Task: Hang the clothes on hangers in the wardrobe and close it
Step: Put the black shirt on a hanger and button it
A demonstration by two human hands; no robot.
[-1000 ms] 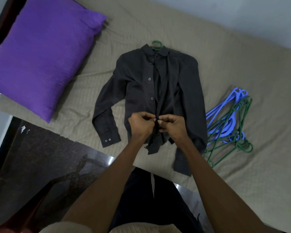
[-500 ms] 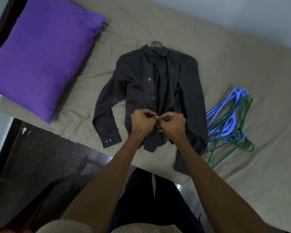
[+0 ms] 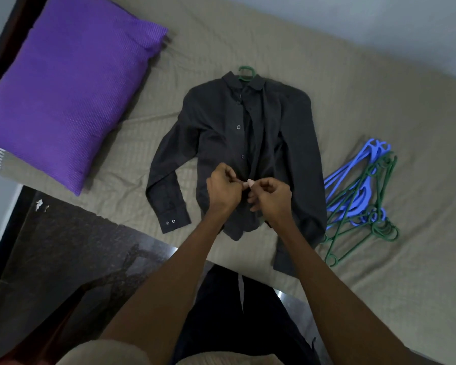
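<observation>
Shirt [image 3: 221,143] lies mid-bed; both hands, left [image 3: 223,192] and right [image 3: 270,197], pinch its placket: align button with hole before pushing.

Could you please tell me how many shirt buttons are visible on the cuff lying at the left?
2: both buttons sit side by side at the end of the left sleeve cuff of the dark shirt. Others may be hidden underneath.

Seeing both hands further up shirt [image 3: 221,122] front than a second ago. Left hand [image 3: 223,189] and right hand [image 3: 271,197] were pinching placket low near hem, now pinching it just under third visible button. Hem below hands was bunched and splayed, now lies flatter, closed. Right grip looser, lower fingers [image 3: 256,206] uncurled.
</observation>
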